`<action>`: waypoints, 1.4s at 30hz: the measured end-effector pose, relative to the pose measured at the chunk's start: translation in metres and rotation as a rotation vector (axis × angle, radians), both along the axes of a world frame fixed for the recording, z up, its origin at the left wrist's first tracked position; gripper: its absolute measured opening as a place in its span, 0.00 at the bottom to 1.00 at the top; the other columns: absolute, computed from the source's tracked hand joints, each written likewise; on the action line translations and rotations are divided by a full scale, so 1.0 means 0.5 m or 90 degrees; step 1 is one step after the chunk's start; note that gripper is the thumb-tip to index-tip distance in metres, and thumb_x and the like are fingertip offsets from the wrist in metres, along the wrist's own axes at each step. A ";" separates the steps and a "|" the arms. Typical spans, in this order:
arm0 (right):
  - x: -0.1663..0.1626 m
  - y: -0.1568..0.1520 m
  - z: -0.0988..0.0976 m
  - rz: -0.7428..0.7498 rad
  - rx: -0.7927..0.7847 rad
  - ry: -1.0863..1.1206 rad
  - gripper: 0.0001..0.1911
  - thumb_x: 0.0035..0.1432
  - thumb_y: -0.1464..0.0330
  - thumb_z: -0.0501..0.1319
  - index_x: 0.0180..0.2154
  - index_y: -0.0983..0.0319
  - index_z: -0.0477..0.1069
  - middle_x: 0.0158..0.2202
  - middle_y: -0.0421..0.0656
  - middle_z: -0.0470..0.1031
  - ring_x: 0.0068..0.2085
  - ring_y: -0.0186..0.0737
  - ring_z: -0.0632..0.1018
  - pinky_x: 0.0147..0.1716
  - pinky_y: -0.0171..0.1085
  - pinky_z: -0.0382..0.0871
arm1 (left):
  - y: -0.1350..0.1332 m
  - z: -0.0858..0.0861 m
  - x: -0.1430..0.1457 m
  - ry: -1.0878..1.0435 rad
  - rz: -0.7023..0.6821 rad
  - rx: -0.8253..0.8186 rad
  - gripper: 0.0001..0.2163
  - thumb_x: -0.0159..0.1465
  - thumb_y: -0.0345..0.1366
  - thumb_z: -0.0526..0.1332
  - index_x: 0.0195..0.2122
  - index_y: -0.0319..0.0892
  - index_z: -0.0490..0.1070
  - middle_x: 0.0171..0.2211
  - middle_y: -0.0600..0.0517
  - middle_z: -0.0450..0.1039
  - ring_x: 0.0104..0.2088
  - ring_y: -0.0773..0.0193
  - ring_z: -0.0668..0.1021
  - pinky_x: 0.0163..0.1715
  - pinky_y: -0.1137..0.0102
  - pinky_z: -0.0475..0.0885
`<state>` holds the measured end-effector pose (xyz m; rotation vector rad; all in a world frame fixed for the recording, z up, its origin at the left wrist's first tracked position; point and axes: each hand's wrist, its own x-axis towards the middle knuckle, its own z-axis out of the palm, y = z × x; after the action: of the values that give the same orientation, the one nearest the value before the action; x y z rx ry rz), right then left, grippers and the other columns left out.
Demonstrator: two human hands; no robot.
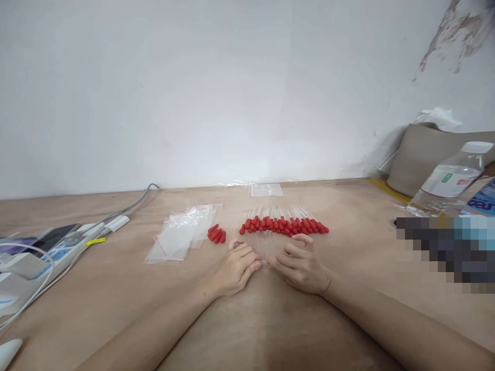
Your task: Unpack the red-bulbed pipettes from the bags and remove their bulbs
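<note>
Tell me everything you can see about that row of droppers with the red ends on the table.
The row of droppers lies flat on the wooden table, many side by side, some overlapping. Each is a thin clear tube, glass or plastic by its look, pointing toward the wall, with a red rubbery bulb on the end nearer the person. The bulbs form an uneven red band. The right hand rests just in front; whether a finger touches the bulbs is unclear.

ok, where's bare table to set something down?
Bare wood between power strip and plastic bags, and right of the red-capped droppers toward the water bottle. Crowded mid-table: left hand and right hand touching clear tubes.
</note>
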<state>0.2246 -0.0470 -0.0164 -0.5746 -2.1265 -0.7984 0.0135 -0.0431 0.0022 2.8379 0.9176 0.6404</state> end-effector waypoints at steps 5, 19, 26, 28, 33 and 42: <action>0.004 -0.013 0.014 0.011 0.086 -0.006 0.07 0.54 0.73 0.59 0.34 0.56 0.71 0.21 0.31 0.69 0.30 0.27 0.66 0.47 0.40 0.51 | -0.005 0.004 -0.004 0.006 -0.014 -0.015 0.12 0.66 0.34 0.42 0.30 0.41 0.61 0.26 0.54 0.64 0.32 0.66 0.67 0.46 0.64 0.54; 0.032 0.015 0.007 -0.204 -0.180 0.098 0.10 0.53 0.73 0.54 0.35 0.59 0.72 0.21 0.38 0.70 0.28 0.33 0.66 0.44 0.41 0.49 | 0.054 0.054 -0.111 -0.229 0.318 -0.043 0.14 0.64 0.37 0.42 0.42 0.42 0.65 0.33 0.50 0.64 0.36 0.63 0.69 0.39 0.67 0.63; 0.016 0.026 -0.001 -0.228 -0.188 0.085 0.11 0.55 0.73 0.52 0.25 0.61 0.70 0.20 0.39 0.68 0.27 0.33 0.65 0.41 0.41 0.49 | 0.138 0.052 -0.183 -0.263 0.490 -0.052 0.12 0.57 0.41 0.54 0.41 0.44 0.63 0.32 0.54 0.69 0.30 0.65 0.71 0.31 0.71 0.65; 0.010 0.029 0.001 -0.228 -0.186 0.076 0.12 0.55 0.73 0.52 0.24 0.61 0.70 0.20 0.39 0.69 0.27 0.33 0.64 0.41 0.41 0.49 | 0.145 0.042 -0.187 -0.236 0.497 -0.054 0.09 0.56 0.42 0.55 0.35 0.43 0.63 0.29 0.55 0.69 0.27 0.66 0.70 0.29 0.72 0.64; 0.002 0.024 0.002 -0.187 -0.238 0.089 0.11 0.56 0.70 0.52 0.26 0.61 0.71 0.22 0.39 0.71 0.28 0.33 0.64 0.42 0.41 0.48 | 0.157 0.020 -0.175 -0.227 0.492 -0.072 0.10 0.56 0.44 0.55 0.31 0.43 0.64 0.26 0.55 0.70 0.24 0.67 0.71 0.26 0.72 0.63; 0.003 0.008 0.015 -0.159 -0.326 0.058 0.14 0.56 0.61 0.52 0.31 0.61 0.71 0.29 0.43 0.74 0.31 0.36 0.67 0.42 0.43 0.47 | 0.150 0.025 -0.162 -0.171 0.483 -0.074 0.11 0.55 0.46 0.55 0.28 0.42 0.67 0.24 0.54 0.70 0.25 0.65 0.71 0.27 0.71 0.64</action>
<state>0.2260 -0.0429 -0.0088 -1.1375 -2.2019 -0.3366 -0.0675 0.0319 0.0146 2.1622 1.8949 0.9531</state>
